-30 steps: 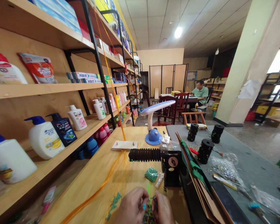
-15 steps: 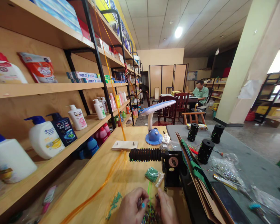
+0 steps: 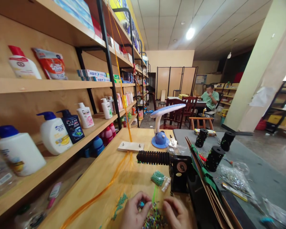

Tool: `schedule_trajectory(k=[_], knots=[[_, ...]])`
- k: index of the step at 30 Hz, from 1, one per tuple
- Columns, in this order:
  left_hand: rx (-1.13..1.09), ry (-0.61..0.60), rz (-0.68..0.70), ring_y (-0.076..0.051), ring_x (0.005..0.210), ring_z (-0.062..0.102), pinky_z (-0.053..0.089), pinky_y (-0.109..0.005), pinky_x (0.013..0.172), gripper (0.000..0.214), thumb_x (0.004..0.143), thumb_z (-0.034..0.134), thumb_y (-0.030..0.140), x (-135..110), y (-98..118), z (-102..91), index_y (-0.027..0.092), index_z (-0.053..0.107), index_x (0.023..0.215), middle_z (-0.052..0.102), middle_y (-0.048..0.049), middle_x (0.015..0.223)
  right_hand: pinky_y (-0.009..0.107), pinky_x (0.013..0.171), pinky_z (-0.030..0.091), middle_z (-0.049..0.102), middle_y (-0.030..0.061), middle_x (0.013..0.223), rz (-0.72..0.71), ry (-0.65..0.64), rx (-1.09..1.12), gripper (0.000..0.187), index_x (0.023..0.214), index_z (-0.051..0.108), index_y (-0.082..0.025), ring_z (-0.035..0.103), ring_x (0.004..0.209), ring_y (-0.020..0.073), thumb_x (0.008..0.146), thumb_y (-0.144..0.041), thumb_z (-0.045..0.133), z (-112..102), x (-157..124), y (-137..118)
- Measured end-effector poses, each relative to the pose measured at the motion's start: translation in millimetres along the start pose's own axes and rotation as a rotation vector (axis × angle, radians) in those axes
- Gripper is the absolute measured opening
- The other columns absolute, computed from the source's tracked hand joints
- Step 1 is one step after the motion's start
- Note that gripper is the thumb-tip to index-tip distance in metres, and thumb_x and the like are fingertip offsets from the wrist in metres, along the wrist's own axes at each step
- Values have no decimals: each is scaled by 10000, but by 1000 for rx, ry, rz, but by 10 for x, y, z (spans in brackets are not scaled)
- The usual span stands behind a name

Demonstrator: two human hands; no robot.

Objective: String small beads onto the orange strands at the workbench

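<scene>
My left hand (image 3: 136, 211) is closed in a pinch, thumb against the fingers, with a small bright blue bit (image 3: 142, 204) at the fingertips. What it grips is too small to name. Across from it, my right hand (image 3: 177, 212) has its fingers curled together, slightly blurred; anything inside is hidden. Between and below the hands lies a heap of multicoloured beads (image 3: 154, 218). A thin bright green strand (image 3: 154, 193) runs down to the heap. Just beyond sits a clear bag of green beads (image 3: 158, 178), and loose green beads (image 3: 120, 203) lie left of my left hand.
A ridged black spool on a black machine (image 3: 181, 167) stands ahead. Orange threads (image 3: 95, 198) cross the table from a white plate (image 3: 131, 146). Behind is a blue lamp (image 3: 160, 140); cardboard sheets (image 3: 209, 187) and black spools (image 3: 215, 158) stand right. Shelves line the left.
My right hand has shifted to the right, widening the gap between the hands. The whole view has turned slightly left. The bead bag and machine stay put on the table.
</scene>
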State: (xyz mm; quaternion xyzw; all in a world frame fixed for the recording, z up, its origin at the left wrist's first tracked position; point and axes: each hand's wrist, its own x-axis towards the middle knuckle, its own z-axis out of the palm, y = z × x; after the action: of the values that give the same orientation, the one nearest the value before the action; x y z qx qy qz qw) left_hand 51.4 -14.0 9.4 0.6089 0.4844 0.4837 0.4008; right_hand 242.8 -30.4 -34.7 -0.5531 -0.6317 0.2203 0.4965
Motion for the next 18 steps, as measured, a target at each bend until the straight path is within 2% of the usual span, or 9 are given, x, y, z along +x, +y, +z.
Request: schedule_trajectory(k=[3,6,10,12,15,18], knots=[[-42,18,-21,-191,640,620,480,-246,615,159,732,666,334,-14,-23,0,181,660,686,668,-18,636,281,646,547,773,96,779,164,-16,367,383,846,762,-168,708,719,248,808,-533,650,273,50,-212],[-81,20,-33,-185,634,610,482,-246,613,172,710,692,340,-29,-50,8,179,652,668,659,-14,631,261,598,514,746,73,677,241,24,507,408,737,755,-150,665,638,219,716,-557,736,425,83,-309],[-135,-7,-78,-180,618,600,477,-253,601,231,690,735,386,-39,-58,0,175,650,651,653,-7,616,258,588,494,706,49,611,247,13,504,411,653,733,-148,631,606,200,708,-554,746,410,111,-374],[-187,-29,-118,-170,598,587,461,-251,587,259,681,754,409,-35,-60,-21,171,653,664,647,2,610,290,656,523,745,78,691,264,-13,507,418,721,764,-151,672,687,237,704,-568,747,361,123,-395],[-262,-56,-175,-138,538,532,417,-239,545,304,672,773,442,-27,-90,-47,165,647,675,600,30,567,354,782,548,783,121,853,340,-6,599,504,922,785,-164,711,857,295,652,-590,784,314,129,-393],[-327,-10,-219,-116,506,486,376,-230,514,360,639,795,486,-25,-143,-37,171,624,677,566,49,544,368,754,565,780,110,846,411,45,684,558,926,778,-178,714,863,302,561,-596,838,357,106,-365]])
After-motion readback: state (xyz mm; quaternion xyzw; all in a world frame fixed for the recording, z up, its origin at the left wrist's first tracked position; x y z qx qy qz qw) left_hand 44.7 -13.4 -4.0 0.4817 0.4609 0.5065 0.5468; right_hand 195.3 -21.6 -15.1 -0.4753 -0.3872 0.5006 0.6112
